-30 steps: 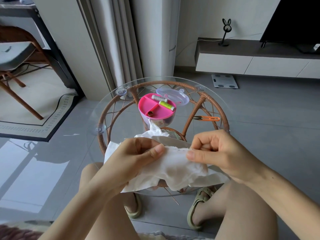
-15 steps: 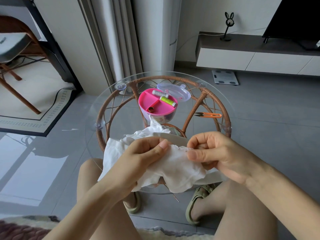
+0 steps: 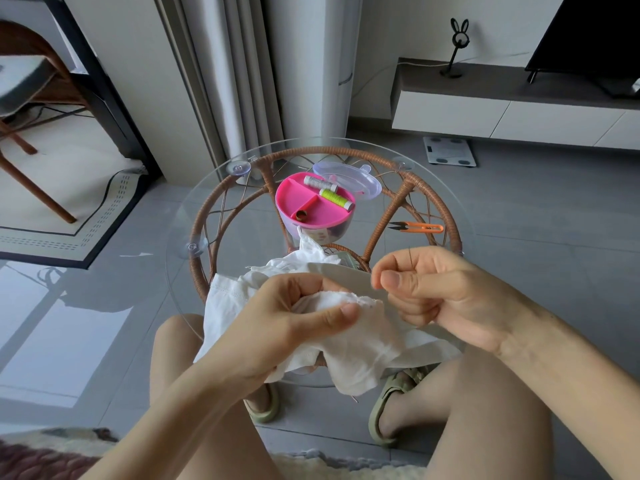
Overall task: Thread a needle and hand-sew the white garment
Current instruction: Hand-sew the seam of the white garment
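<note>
Left hand (image 3: pixel 287 317) grips the white garment (image 3: pixel 360 351), thumb clamped on its frilled edge; the cloth drapes over the near rim of the glass table (image 3: pixel 180 233). Right hand (image 3: pixel 433 292), just beside that edge, pinches the needle (image 3: pixel 410 258) upright between thumb and forefinger. Beyond: pink sewing box (image 3: pixel 311 209) holding thread spools (image 3: pixel 336 199), orange snips (image 3: pixel 417 227) to its right.
</note>
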Tool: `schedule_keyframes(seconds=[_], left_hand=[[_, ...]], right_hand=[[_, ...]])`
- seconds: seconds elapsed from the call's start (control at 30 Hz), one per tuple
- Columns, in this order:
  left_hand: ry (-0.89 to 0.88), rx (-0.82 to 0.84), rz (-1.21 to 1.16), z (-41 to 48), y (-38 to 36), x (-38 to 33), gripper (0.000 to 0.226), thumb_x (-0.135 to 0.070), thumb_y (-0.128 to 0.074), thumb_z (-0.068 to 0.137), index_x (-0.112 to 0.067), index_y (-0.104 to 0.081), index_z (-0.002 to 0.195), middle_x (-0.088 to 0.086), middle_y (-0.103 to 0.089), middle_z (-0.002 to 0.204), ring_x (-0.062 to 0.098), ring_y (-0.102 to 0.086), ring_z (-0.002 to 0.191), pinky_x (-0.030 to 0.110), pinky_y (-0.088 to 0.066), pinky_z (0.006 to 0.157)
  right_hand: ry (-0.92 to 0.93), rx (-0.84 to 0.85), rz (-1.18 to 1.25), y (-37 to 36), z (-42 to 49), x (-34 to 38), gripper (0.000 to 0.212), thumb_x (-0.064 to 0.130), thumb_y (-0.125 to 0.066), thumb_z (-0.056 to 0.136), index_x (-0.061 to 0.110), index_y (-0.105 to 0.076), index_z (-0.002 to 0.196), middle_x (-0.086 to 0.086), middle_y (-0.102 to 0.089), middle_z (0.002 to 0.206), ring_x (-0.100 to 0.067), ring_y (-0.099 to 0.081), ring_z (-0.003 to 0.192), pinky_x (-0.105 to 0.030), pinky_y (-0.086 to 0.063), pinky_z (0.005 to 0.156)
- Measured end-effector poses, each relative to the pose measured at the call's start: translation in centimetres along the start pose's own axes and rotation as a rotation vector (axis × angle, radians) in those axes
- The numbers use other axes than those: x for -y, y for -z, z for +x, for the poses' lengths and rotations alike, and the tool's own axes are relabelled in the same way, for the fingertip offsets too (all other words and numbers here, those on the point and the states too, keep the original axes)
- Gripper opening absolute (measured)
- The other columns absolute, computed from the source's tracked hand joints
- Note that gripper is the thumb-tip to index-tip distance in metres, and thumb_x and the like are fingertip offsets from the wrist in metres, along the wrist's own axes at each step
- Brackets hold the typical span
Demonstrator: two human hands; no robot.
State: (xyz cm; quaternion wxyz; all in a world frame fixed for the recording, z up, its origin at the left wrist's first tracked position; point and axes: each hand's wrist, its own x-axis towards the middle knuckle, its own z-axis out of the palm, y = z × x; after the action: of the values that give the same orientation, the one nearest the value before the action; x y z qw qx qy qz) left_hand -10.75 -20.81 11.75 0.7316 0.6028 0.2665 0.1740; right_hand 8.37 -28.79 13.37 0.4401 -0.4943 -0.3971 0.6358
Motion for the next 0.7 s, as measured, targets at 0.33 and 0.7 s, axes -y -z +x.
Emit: schedule_keyframes(seconds=[0.33,0.7], left_hand=[[-0.011,0.015,0.118,0.2,0.3,0.0,0.029,-0.036,-0.078,0.064,-0.011,-0.074,0.078,0.02,-0.069,0.074,0.031,-0.062,0.068,0.042,-0.047,0.065],[-0.006,-0.027,0.151,0.4,0.2,0.0,0.025,-0.031,-0.078,0.066,-0.009,-0.072,0.076,0.019,-0.068,0.071,0.032,-0.06,0.063,0.036,-0.048,0.06]], right_hand=[[-0.08,-0.036,-0.153,-0.6,0.1,0.9,0.009,0.012,-0.07,0.067,0.017,-0.067,0.059,0.006,-0.032,0.042,-0.006,-0.023,0.04,-0.018,-0.019,0.04],[0.206,-0.198,-0.485,-2.5,-1.7,3.4,0.02,0.031,-0.072,0.061,0.011,-0.067,0.064,0.005,-0.03,0.041,-0.008,-0.026,0.041,-0.011,-0.033,0.047]])
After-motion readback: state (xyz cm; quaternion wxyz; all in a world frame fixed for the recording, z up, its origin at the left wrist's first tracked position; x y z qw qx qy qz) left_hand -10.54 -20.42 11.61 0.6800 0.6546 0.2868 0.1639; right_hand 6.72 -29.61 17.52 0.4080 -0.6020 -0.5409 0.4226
